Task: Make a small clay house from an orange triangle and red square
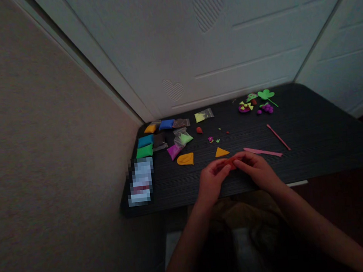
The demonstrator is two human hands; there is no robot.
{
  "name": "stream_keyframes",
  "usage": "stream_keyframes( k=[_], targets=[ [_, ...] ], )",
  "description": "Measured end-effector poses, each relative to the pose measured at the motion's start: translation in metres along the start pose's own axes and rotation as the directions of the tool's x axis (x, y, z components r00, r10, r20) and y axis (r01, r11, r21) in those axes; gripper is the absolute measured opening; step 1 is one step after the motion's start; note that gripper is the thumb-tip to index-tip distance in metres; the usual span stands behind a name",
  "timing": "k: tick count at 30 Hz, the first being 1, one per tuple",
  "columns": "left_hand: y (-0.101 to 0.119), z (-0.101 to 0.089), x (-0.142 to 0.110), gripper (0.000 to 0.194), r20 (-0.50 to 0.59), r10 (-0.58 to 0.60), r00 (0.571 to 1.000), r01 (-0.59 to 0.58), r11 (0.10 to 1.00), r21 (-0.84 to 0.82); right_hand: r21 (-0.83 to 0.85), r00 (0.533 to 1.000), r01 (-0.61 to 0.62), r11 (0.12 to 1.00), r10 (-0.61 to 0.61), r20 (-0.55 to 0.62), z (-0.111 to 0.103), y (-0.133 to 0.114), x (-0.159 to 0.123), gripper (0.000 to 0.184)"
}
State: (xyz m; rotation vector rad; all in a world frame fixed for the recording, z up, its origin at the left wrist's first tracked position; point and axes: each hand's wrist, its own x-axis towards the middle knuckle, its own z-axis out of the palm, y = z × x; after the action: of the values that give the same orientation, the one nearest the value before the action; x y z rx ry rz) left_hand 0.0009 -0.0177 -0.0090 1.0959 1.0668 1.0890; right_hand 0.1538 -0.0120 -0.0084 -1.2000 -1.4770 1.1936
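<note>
The red piece (233, 164) is between your hands, over the near part of the black table (174, 188) — left hand (211, 178) and right hand (257, 169) both have fingertips and thumbs closed on it. It seems soft, so press evenly and lightly — and mind the orange triangle (221, 152) just beyond, and the flat pink tool (265, 152) beside your right fingers.

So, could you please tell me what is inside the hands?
A red piece shows between the left hand and right hand; they cover the rest, hiding its full shape.
</note>
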Motion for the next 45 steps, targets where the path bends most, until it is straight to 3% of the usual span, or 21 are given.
stream_keyframes(
  k=[23,45],
  targets=[
    [0.0003,-0.002,-0.0016,0.021,-0.015,0.037,0.999,-0.035,0.995,0.093,-0.005,0.999,0.001,1.0,-0.001,0.049,0.0006,0.0007,0.0001,0.023],
    [-0.001,-0.0016,-0.0007,0.018,0.024,0.018,1.0,-0.02,0.998,0.059,-0.054,0.996,0.028,0.998,-0.023,0.089,0.0025,-0.0024,-0.0004,0.023]
  ],
)
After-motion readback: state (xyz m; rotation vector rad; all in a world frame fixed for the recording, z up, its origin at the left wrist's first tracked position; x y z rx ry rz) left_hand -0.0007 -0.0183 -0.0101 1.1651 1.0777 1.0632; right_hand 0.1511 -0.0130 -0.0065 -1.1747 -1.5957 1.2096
